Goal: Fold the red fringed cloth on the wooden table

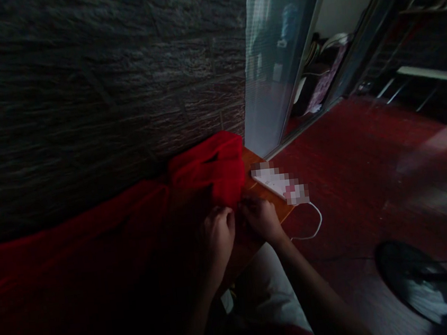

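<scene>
While both hands [219, 231] are at the red cloth [227, 173], shadow obscures any grip.

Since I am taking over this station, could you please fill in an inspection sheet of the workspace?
Surface: brown wooden tabletop, largely in shadow.
Job's things: bright red fabric by the wall.
Clutter: long white strip-shaped device, partly pixelated; darker red stretch at left, too dim to identify.
Hands: left hand and right hand at the fabric's near edge; grip too dark to tell.
Cables: thin white cable looping from the device past the tabletop's edge.
Surroundings: dark textured brick wall, red floor, round black base on it.
</scene>
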Motion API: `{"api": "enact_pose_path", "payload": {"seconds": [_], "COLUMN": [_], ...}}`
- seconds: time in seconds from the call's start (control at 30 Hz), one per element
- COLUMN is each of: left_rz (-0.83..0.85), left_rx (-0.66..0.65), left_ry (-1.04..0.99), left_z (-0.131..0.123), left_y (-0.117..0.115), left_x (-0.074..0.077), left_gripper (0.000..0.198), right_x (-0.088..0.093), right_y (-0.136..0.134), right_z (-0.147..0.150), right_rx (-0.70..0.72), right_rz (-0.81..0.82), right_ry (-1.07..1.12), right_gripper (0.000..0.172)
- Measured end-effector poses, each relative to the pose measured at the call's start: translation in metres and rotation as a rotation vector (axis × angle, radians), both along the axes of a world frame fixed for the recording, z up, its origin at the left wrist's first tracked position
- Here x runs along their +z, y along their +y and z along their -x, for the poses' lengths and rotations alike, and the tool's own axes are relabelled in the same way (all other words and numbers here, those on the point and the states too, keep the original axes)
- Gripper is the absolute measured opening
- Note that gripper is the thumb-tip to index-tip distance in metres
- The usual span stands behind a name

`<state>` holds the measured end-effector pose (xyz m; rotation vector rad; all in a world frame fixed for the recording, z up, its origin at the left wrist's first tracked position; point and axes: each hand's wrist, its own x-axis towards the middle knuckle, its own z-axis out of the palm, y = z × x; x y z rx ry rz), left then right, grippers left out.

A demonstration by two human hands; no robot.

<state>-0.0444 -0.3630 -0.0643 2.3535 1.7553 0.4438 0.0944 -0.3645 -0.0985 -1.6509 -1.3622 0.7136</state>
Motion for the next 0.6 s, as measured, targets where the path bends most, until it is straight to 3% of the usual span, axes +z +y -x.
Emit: {"api": "enact_pose_path", "payload": {"seconds": [0.17, 0.43, 0.6], "left_rz": [-0.039, -0.056, -0.102], "left_rx": [0.005, 0.003, -0.005], "left_ry": [-0.074, -0.029, -0.238], "left_z": [0.002, 0.001, 0.002], "left_y": [0.002, 0.002, 0.003], "left_x": [-0.002, -0.006, 0.004], "left_gripper": [0.021, 0.022, 0.018], "right_x": [-0.001, 0.001, 0.004], "right_y": [-0.003, -0.006, -0.007], "right_z": [0.001, 0.0, 0.0], "right_rx": [0.008, 0.04, 0.066], "right_rz": [-0.038, -0.053, -0.042], "right_ry": [0.03, 0.008, 0.005], "right_gripper": [0.026, 0.025, 0.03]}}
